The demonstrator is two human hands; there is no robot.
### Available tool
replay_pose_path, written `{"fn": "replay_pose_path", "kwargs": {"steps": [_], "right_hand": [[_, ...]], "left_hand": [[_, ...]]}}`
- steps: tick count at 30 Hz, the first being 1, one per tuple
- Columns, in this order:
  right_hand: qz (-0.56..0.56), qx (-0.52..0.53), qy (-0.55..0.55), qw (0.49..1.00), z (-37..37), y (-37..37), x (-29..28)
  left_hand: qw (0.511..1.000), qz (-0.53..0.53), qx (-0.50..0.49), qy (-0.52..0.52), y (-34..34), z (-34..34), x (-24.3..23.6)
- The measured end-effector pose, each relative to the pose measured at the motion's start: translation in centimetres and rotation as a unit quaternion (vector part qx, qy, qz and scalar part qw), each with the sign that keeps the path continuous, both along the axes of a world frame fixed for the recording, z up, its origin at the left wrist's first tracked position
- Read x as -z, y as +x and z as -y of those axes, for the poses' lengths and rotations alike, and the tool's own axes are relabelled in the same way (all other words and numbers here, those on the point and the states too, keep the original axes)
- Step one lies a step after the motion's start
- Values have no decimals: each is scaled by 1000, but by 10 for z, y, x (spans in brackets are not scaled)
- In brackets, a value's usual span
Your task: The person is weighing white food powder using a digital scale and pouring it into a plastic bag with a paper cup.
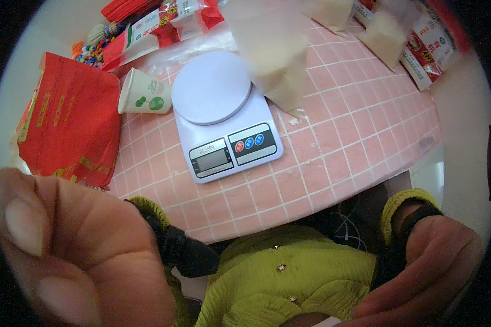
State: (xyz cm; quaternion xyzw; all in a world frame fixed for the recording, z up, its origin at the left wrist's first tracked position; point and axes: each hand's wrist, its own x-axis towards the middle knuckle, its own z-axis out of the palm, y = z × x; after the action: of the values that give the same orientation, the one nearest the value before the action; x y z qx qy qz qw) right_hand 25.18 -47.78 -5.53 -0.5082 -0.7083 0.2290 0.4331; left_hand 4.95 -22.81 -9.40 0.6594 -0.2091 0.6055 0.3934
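My left hand (109,250) is raised close to the camera at the lower left. Its palm shows, its fingers are curled in, and I see nothing between them. At the lower right is my right hand (425,267), bent at the wrist with its fingers together and angled down; what its fingertips hold, if anything, is hidden. Neither hand touches the white kitchen scale (218,120), which stands on the table with a bare round platform and a dark display. A red bag (71,120) lies beyond my left hand. A white paper cup (145,94) with green print lies tipped beside the scale.
A clear bag of pale grains (278,65) stands right of the scale, with another such bag (386,38) farther right. Red-and-white packages (153,32) line the back beside colourful beads (93,53). Pink tiles cover the table (343,147); its curved front edge faces my yellow-green clothing.
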Motion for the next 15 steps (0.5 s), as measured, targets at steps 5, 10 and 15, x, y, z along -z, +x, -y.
{"fn": "replay_pose_path", "kwargs": {"steps": [5, 10, 15], "right_hand": [[-24, -165, 187, 968, 28, 10, 41], [-4, -144, 147, 979, 0, 4, 45], [14, -91, 58, 994, -28, -12, 44]], "left_hand": [[1000, 22, 3, -10, -57, -34, 3], [998, 39, 19, -39, -98, -39, 23], [989, 54, 66, -118, -315, -242, 106]]}}
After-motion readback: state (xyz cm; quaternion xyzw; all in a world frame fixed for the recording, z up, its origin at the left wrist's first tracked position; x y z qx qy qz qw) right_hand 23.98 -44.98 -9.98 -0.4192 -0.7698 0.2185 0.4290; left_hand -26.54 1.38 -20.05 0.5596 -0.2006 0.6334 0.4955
